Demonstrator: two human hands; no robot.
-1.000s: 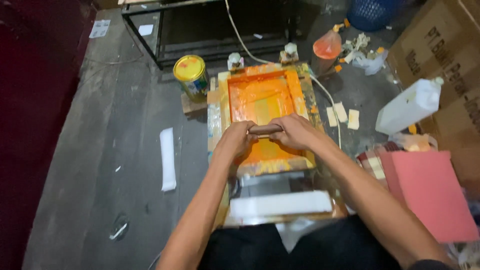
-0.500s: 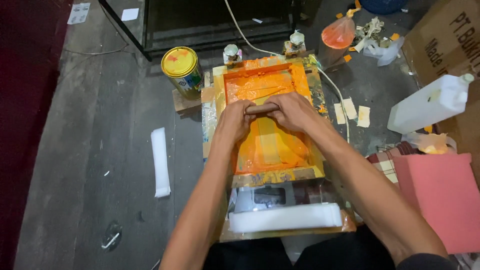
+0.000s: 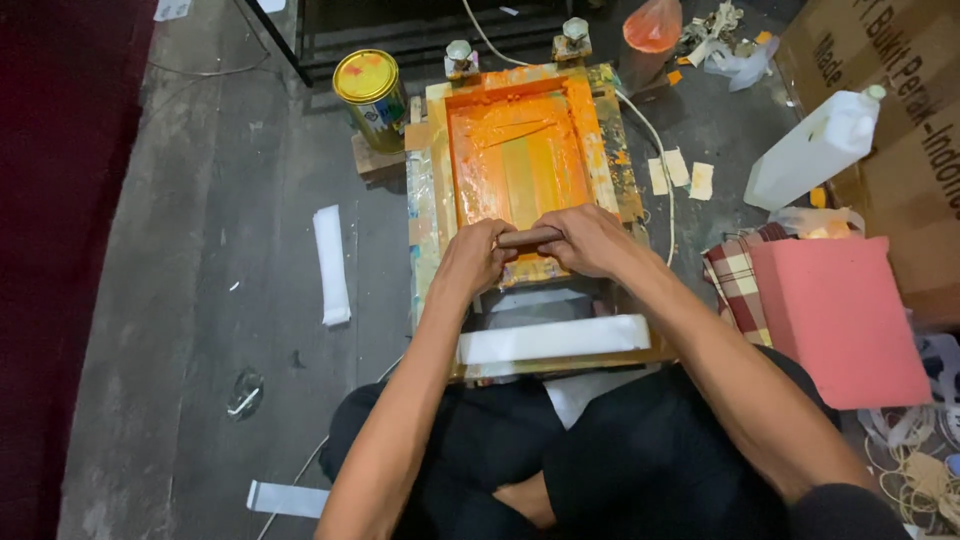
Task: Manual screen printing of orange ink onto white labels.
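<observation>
A wooden-framed printing screen (image 3: 606,140) smeared with orange ink lies on the floor in front of me. Both hands grip a wooden-handled squeegee (image 3: 528,238) at the near end of the screen. My left hand (image 3: 474,256) holds its left end, my right hand (image 3: 588,240) its right end. The blade is hidden under my fingers. A white strip (image 3: 555,338) lies on the board just below the screen, close to my crossed legs.
A yellow-lidded tin (image 3: 370,92) stands at the screen's far left. A white plastic jug (image 3: 815,150), cardboard boxes (image 3: 900,90), a pink foam block (image 3: 835,315) and a checked cloth (image 3: 735,280) lie right. A white strip (image 3: 331,262) lies left; an orange bag (image 3: 652,25) at the back.
Both hands have pulled the squeegee from the far part of the screen back to its near end, leaving the ink spread over the mesh.
</observation>
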